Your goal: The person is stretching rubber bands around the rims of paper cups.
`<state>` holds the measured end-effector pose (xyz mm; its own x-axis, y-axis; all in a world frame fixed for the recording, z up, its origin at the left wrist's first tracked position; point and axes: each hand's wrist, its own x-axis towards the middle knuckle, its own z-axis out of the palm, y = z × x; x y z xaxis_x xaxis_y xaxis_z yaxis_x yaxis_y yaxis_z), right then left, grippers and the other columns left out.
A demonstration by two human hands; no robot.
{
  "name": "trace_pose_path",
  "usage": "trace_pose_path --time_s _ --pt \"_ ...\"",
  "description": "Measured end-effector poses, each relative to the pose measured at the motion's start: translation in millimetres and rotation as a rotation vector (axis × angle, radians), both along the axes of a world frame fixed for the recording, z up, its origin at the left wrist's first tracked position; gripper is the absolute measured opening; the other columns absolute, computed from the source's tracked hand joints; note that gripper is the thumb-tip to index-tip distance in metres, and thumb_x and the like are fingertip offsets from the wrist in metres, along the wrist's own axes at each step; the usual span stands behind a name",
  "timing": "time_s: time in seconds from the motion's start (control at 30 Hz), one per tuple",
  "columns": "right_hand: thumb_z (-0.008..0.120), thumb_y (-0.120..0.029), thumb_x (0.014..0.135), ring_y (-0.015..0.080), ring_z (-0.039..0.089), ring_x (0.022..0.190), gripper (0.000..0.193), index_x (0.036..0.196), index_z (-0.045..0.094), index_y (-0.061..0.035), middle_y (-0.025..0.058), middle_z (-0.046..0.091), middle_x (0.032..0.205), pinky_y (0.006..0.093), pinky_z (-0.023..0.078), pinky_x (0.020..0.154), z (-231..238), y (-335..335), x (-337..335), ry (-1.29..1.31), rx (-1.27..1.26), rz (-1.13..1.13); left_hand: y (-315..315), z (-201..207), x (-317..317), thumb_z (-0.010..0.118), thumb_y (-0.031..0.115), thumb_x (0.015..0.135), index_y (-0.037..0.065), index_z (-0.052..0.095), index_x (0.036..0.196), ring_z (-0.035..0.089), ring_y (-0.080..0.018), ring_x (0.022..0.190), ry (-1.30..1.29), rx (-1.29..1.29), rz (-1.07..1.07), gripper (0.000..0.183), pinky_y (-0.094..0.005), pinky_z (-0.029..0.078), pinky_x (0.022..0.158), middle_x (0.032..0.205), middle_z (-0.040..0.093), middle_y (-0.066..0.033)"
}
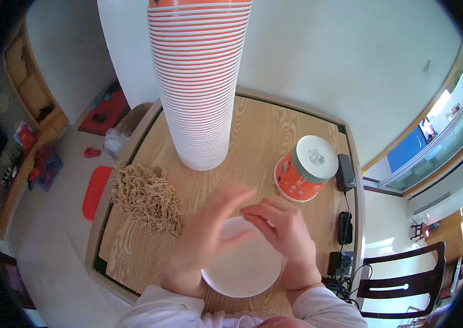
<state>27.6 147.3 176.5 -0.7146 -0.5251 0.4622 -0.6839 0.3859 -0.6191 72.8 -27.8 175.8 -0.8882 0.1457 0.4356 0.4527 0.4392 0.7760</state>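
Observation:
My left hand (pixel 215 229) hovers over the left part of a round white bowl-like container (pixel 242 273), its thumb and fingers apart but smeared by motion. Just to the right, my right hand (pixel 283 227) is over the container's far right rim. Its fingertips are pressed together, and whatever they may pinch is too small to make out. Left of the hands lies a tangled heap of tan, cord-like strands (pixel 149 199). Beyond them rises a tall stack of white paper tubs (pixel 201 93) with orange bands showing between the rims.
An orange paper tub (pixel 299 177) stands upside down at the table's right. Black power adapters (pixel 345 172) and cables (pixel 343 287) line the right edge. A wall borders the table's far side. A dark wooden chair (pixel 406 279) is at right; a red object (pixel 96 191) lies on the floor at left.

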Motion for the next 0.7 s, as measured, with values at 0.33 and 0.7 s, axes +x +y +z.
trace_pose_path --time_s 0.33,0.7 --pt "0.069 -0.004 0.078 0.0237 0.06 0.067 0.01 0.088 0.068 -0.0034 0.0084 0.06 0.072 0.0325 0.046 0.059 0.2 6.8 -6.6 -0.046 -0.055 0.025 -5.8 -12.8 -1.1 0.072 0.006 0.078 0.005 0.069 0.1 0.057 -0.0136 0.056 -0.111 0.127 0.214 0.022 -0.0267 0.045 0.053 0.07 0.062 -0.0069" --pt "0.068 -0.01 0.08 0.0286 0.061 0.07 0.009 0.088 0.066 -0.0048 0.0101 0.06 0.075 0.0373 0.049 0.06 0.6 6.6 -6.8 -0.006 -0.03 0.011 7.1 -2.3 -2.2 0.073 0.004 0.076 0.007 0.064 0.104 0.05 -0.0112 0.058 -0.295 0.187 0.067 0.03 -0.0253 0.043 0.053 0.074 0.057 -0.0042"
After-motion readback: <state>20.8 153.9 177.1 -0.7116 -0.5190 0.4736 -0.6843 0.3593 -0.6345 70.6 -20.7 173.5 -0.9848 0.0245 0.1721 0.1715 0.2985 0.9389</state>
